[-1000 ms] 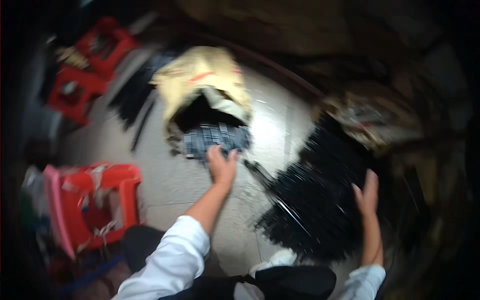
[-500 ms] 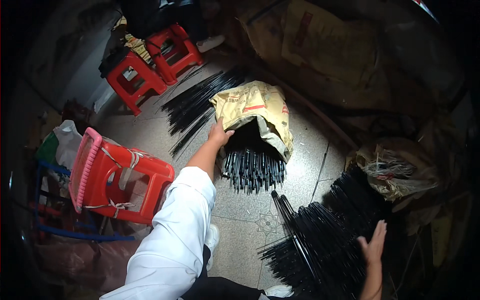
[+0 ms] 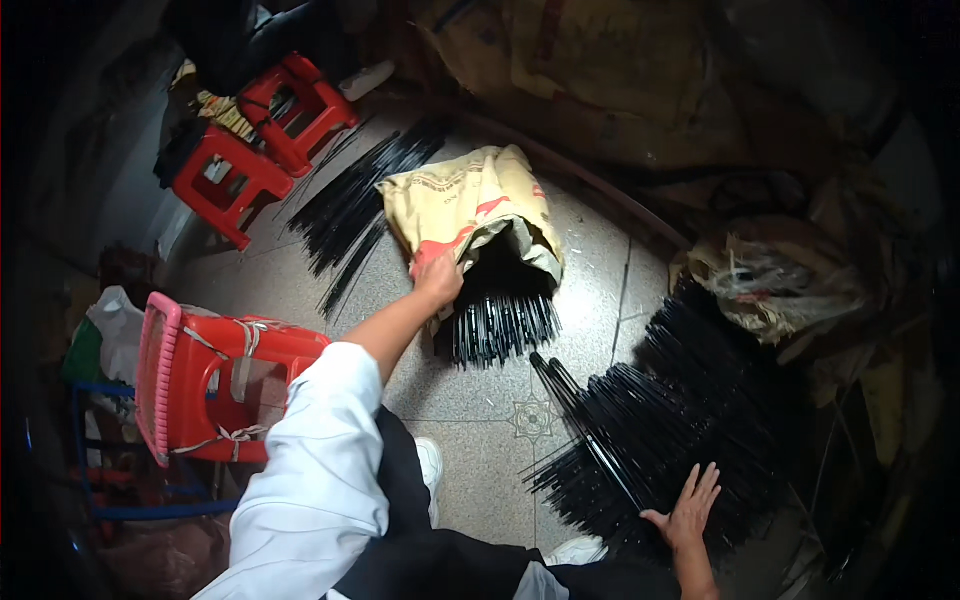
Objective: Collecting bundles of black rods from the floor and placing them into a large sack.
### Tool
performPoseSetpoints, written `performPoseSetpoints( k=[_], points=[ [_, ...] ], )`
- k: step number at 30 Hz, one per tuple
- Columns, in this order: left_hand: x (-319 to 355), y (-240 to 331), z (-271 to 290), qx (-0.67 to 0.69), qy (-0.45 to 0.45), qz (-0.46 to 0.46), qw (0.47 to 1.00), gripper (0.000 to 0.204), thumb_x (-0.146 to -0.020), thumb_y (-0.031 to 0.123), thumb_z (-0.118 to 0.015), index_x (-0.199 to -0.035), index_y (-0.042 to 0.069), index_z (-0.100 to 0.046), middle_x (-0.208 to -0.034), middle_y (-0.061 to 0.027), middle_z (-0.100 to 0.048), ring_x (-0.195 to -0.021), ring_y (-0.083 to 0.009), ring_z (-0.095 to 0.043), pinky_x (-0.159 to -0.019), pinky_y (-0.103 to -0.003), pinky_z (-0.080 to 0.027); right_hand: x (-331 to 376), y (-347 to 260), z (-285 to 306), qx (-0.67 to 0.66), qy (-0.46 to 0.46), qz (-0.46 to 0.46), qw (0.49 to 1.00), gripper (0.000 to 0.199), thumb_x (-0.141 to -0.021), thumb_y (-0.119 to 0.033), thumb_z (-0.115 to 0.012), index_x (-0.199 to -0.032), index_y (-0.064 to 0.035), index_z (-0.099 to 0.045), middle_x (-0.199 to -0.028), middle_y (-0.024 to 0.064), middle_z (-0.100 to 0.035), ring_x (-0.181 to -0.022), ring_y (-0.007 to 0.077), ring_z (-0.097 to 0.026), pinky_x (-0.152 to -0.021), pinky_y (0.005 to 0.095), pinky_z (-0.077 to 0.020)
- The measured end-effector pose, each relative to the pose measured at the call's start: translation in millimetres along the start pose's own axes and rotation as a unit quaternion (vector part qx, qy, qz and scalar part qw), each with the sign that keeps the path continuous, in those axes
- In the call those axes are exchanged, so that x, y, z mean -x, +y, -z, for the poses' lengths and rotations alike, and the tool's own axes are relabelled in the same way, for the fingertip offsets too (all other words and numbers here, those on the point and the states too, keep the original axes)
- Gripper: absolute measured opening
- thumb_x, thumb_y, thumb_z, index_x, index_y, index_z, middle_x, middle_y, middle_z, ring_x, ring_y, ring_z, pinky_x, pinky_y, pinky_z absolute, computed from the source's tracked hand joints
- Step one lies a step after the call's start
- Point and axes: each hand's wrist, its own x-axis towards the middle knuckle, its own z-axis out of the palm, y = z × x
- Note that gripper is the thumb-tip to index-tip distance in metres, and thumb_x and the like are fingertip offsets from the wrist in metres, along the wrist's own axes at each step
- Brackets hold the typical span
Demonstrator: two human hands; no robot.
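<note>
Tiled floor (image 3: pixel 480 420): left hand (image 3: pixel 440 280) grips the sack (image 3: pixel 465 205) edge; right hand (image 3: pixel 688 510) lies open on black rods (image 3: pixel 650 430).

My left arm stretches far forward in a white sleeve, forearm bare, and my left hand (image 3: pixel 440 279) is curled closed in a grasp at full reach. My right hand (image 3: pixel 688 510) sits low by my side, palm down, fingers spread flat and open.

The person wears a white long-sleeved shirt (image 3: pixel 310 470), dark trousers (image 3: pixel 420 560) and white shoes (image 3: pixel 430 470), with bare hands.
</note>
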Motion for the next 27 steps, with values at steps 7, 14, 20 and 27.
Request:
performPoseSetpoints(
  k=[7,14,20,27],
  points=[
    [76.1,38.7,53.6,0.173,-0.001,-0.096,0.98,0.04,-0.086,0.03,-0.066,-0.105,-0.005,-0.06,-0.099,-0.0286,-0.063,-0.093,-0.044,-0.061,-0.081,-0.045,-0.048,-4.8,-7.9,23.0,-0.064,0.047,0.047,0.996,0.117,-0.06,-0.034,-0.086,-0.145,0.0051,-0.016,-0.148,0.0333,-0.015,-0.138,0.049,-0.016,-0.113,0.0532,-0.017],
    [78.6,56.6,61.0,-0.047,-0.036,-0.052,0.997,0.05,-0.08,0.027,-0.074,-0.112,-0.003,-0.051,-0.093,-0.0294,-0.063,-0.089,-0.0458,-0.061,-0.076,-0.049,-0.048,-25.1,28.9,23.2,0.009,0.092,0.03,0.995,0.121,-0.061,-0.05,-0.08,-0.146,0.0046,-0.015,-0.153,0.0261,-0.011,-0.142,0.0426,-0.012,-0.115,0.0524,-0.0159],
    [89.7,86.0,44.6,-0.041,0.031,-0.236,0.97,0.073,-0.072,0.007,-0.074,-0.137,0.015,-0.042,-0.139,-0.023,-0.04,-0.114,-0.0399,-0.051,-0.096,-0.043,-0.046,-54.4,44.5,37.6,0.021,0.025,-0.014,0.999,0.131,-0.055,-0.06,-0.08,-0.147,0.0037,-0.011,-0.153,0.0273,-0.01,-0.142,0.0415,-0.015,-0.116,0.0493,-0.0157],
    [85.8,87.8,19.1,-0.154,-0.022,-0.406,0.901,0.048,-0.079,-0.001,-0.056,-0.122,0.019,-0.06,-0.15,-0.0158,-0.027,-0.121,-0.032,-0.047,-0.094,-0.039,-0.048,-34.9,38.0,23.4,0.047,-0.009,0.042,0.998,0.119,-0.065,-0.05,-0.08,-0.148,0.001,-0.012,-0.151,0.0285,-0.017,-0.137,0.0446,-0.025,-0.113,0.0497,-0.0222]
  ],
)
